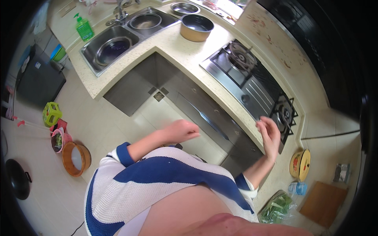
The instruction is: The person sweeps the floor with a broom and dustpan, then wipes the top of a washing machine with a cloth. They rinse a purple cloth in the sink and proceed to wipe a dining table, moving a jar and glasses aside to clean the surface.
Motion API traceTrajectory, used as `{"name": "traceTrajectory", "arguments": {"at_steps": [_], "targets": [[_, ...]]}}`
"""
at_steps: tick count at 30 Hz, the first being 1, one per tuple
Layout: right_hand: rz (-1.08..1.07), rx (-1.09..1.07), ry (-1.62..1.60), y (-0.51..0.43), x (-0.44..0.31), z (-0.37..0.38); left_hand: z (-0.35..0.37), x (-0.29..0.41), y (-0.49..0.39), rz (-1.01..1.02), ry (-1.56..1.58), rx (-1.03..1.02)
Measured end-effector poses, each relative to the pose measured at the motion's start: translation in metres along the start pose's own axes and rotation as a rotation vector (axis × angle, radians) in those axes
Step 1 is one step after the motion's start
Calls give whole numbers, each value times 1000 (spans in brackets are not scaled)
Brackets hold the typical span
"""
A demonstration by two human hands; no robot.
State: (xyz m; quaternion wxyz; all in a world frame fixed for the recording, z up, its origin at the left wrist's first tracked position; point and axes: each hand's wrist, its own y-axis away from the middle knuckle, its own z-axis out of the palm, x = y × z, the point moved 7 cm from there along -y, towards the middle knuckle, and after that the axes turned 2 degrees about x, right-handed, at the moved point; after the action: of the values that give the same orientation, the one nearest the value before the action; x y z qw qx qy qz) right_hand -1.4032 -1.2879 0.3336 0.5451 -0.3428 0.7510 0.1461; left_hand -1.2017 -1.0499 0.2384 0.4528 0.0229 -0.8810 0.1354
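My left hand (184, 130) hangs over the floor before my body, its fingers curled in and nothing seen in it. My right hand (270, 132) is raised by the counter's front edge, near the right burner (285, 113) of the gas stove (254, 88). Its fingers are bent; whether they touch the stove's knob or hold something small cannot be told. A deep pot (197, 28) with a dark inside stands on the counter between the stove and the double sink (97, 69). Each sink basin holds a round metal vessel, the nearer one (114, 50) with something dark in it.
Green soap bottle (84, 29) stands beside the sink; a metal bowl (185, 8) sits behind the pot. At right lie bagged leafy greens (276, 208), a wooden board (324, 203) and a yellow container (300, 165). An orange bucket (85, 159) and green stool (52, 114) are on the left floor.
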Motion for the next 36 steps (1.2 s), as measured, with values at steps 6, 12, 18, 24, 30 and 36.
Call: {"name": "traceTrajectory", "arguments": {"at_steps": [6,12,18,24,30,36], "targets": [[-249,-399,-240,-130,-104,192,7,-25,-56,-131,796,-191],[-235,-451,-935,-274,-150,293,-20,-47,-103,-254,1538,-198],[-50,-51,-1011,-430,-143,377,-74,-79,-145,-161,1622,-321],[-1150,-547,521,-372,-141,533,-76,-89,-163,-352,1596,-684],[-957,-1010,554,-310,-12,601,-211,-200,-100,-431,1039,214],[-763,-1635,281,-205,-45,667,-398,-309,6,-164,1465,1274]]}}
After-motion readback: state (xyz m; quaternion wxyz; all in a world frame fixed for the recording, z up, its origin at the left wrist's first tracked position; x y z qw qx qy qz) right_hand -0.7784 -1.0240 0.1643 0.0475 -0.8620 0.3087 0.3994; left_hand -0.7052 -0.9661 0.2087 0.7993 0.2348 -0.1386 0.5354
